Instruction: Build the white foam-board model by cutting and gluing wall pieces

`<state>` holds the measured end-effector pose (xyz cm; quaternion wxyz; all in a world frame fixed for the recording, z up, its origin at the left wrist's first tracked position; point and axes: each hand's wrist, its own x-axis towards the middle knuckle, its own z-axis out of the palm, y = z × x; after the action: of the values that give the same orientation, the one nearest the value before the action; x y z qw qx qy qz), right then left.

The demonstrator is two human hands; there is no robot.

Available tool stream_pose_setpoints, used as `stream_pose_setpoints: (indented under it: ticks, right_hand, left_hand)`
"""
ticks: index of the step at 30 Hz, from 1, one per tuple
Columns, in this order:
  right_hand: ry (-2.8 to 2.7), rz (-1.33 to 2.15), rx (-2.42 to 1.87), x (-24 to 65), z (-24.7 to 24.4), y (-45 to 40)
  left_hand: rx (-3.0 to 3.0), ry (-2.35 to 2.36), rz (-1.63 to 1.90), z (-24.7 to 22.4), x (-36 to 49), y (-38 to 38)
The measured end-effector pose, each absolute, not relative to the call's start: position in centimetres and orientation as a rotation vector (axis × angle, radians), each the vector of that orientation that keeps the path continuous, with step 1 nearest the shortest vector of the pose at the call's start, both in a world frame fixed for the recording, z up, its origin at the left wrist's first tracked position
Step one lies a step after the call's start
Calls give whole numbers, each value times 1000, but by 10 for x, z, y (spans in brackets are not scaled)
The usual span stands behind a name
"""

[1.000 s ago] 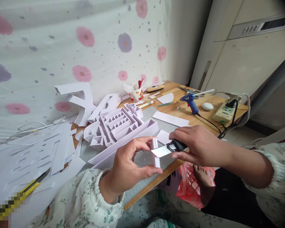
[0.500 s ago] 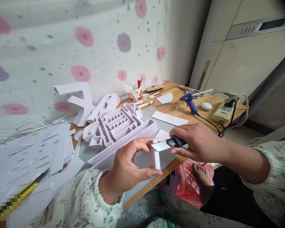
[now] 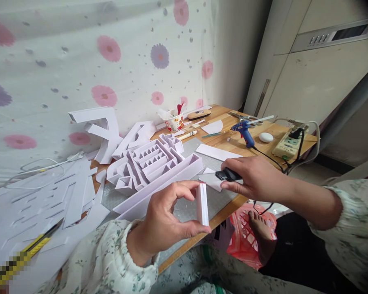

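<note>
Between the thumb and fingers of my left hand (image 3: pixel 168 212) a small white foam board piece (image 3: pixel 203 206) stands upright, one narrow edge turned toward me. My right hand (image 3: pixel 253 177) grips a black-handled utility knife (image 3: pixel 228 175), its wide blade pointing left, a little apart from the piece. Behind my left hand, a long white foam channel (image 3: pixel 168 183) lies on the grey cutting mat (image 3: pixel 223 200). Beyond it sits a white foam character (image 3: pixel 153 159) with many walled compartments. A loose white scrap lies under the knife blade.
A blue glue gun (image 3: pixel 245 132) stands near a white egg-shaped object (image 3: pixel 266 137) and a power strip (image 3: pixel 290 143). A paper cup (image 3: pixel 173 121) is at the back. Cut white sheets (image 3: pixel 39 200) and a yellow utility knife (image 3: pixel 27 255) lie at left.
The knife blade has come off the top of the foam piece and moved slightly right and down. My left hand has turned the piece slightly and still holds it.
</note>
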<state>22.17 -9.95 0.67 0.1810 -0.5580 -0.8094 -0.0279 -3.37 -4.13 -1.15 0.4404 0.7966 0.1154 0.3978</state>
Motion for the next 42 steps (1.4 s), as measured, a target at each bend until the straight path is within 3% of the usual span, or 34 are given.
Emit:
stream_pose_setpoints:
  ticks: [10,31,36,42]
  right_hand:
    - [-2400,-39,-1383,213,13,-106]
    - [-2437,-123,-1446,216,15,-107]
    - [-2350,-182,-1656,221,12,-100]
    - [-2135,207,-1769,228,9,-95]
  left_hand:
    - [2090,387,1057,-11,-31,-39]
    - [2151,384,1045,-11,-33,-38]
    - [2127,359,1030,-9,-33,-38]
    - [2178,470,1015,-12,-23,-41]
